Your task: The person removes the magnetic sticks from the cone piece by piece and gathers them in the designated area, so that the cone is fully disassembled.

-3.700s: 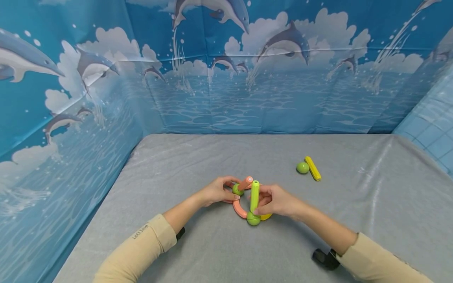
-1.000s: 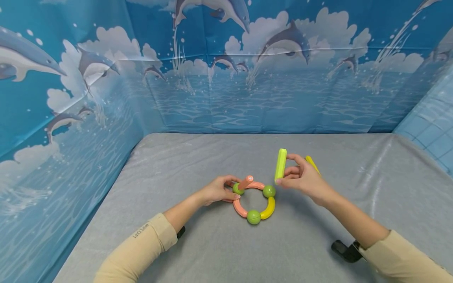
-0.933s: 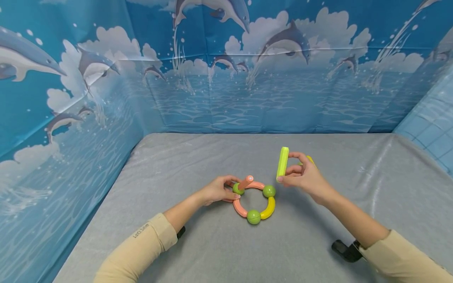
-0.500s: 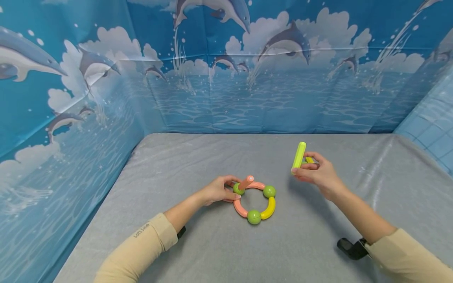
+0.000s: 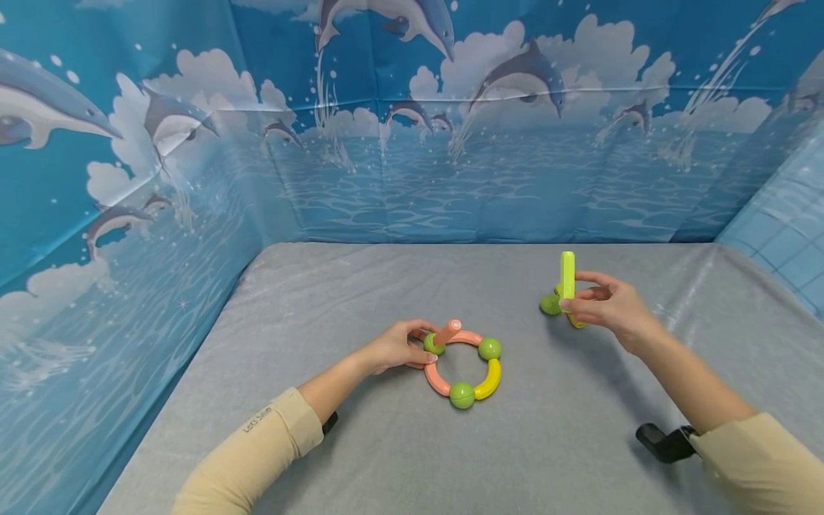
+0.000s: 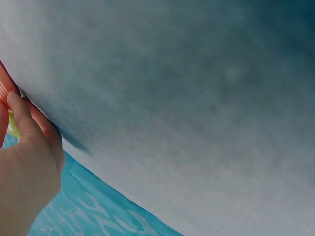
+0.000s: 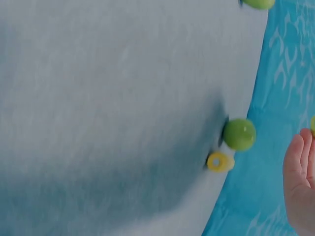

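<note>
1. The right hand (image 5: 611,307) pinches the lime stick (image 5: 567,275), long axis twelve to six.
2. The loose green ball (image 5: 550,305) lies at nine o'clock from that hand, the nearer one; a partly hidden yellow stick (image 5: 576,324) lies just beside it.
3. The left hand (image 5: 399,349) grips the ring (image 5: 489,379) at its ten o'clock.
4. Gray counter (image 5: 386,443) separates ring and ball; a dolphin curtain (image 5: 418,186) hangs at twelve.

Head view forward-down; wrist views closer; hands (image 5: 395,348) (image 5: 611,309) shared.
</note>
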`<state>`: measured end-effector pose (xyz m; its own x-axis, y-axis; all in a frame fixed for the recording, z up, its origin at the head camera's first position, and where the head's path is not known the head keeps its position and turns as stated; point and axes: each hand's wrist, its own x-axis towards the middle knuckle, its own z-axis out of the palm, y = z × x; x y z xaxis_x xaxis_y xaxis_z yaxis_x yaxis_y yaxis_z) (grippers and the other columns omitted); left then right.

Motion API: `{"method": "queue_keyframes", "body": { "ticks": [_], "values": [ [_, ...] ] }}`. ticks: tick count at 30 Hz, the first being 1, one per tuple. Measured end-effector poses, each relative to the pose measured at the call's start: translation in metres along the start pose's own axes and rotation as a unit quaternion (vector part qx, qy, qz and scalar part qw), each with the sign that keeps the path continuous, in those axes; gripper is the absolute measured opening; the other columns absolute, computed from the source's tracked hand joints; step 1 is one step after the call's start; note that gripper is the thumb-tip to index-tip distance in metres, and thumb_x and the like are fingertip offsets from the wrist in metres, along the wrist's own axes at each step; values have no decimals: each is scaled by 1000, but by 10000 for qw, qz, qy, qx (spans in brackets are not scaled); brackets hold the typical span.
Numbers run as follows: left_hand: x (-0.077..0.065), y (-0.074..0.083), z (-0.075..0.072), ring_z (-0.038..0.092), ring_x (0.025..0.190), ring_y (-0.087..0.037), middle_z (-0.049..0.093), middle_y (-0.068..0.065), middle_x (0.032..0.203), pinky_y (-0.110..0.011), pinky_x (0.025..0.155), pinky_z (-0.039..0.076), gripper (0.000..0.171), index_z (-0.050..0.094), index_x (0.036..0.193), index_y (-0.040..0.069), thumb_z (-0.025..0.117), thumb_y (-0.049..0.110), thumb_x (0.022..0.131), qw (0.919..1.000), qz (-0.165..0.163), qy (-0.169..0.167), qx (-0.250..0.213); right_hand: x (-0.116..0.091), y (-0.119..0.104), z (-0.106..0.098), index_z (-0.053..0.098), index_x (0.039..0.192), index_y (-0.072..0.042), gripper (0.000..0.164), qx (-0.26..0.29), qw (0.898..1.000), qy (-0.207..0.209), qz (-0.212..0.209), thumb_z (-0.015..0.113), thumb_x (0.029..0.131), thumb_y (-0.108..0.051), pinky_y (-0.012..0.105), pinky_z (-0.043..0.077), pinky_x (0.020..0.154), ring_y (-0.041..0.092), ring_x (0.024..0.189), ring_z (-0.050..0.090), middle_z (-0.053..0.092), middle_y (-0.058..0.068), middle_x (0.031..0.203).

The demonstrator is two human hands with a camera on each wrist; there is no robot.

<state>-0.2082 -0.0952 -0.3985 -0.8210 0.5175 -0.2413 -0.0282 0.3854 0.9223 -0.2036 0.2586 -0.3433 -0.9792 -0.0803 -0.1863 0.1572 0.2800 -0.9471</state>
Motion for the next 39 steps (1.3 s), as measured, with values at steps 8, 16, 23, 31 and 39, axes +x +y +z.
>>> {"method": "queue_keyframes", "body": {
  "ticks": [8,16,23,31,39],
  "values": [
    [0,1,0,54,73,-16,53,-12,108,-26,65,48,46,57,124,6,70,-1,81,10000,-41,61,66,4,9,-21,45,121,-23,51,-29,9997,233,17,75,80,-23,27,53,73,4,76,63,59,-11,83],
    [0,0,1,54,73,-17,53,-11,107,-26,65,48,46,57,124,7,71,0,81,9999,-66,79,12,9,21,-35,45,128,-10,59,-531,9973,482,171,74,81,-28,28,53,74,4,76,64,59,-13,82],
    [0,0,1,53,76,-17,53,-12,108,-26,65,48,46,57,124,6,70,-1,81,9999,-37,94,41,17,36,-41,34,139,4,76,-1092,9909,621,486,74,81,-28,30,53,75,7,76,61,58,3,95],
    [0,0,1,54,74,-17,52,-12,108,-26,65,48,45,57,124,5,70,-1,81,10000,-37,69,32,27,52,-42,37,136,6,74,-1401,9858,582,720,73,81,-27,26,53,68,10,74,59,53,20,110],
    [0,0,0,53,74,-17,53,-12,108,-26,64,47,46,56,124,6,70,-1,81,10000,-24,49,29,34,53,-37,36,137,6,72,-1593,9803,542,1035,71,83,-26,26,52,65,9,74,55,47,27,121]
  ]
}}
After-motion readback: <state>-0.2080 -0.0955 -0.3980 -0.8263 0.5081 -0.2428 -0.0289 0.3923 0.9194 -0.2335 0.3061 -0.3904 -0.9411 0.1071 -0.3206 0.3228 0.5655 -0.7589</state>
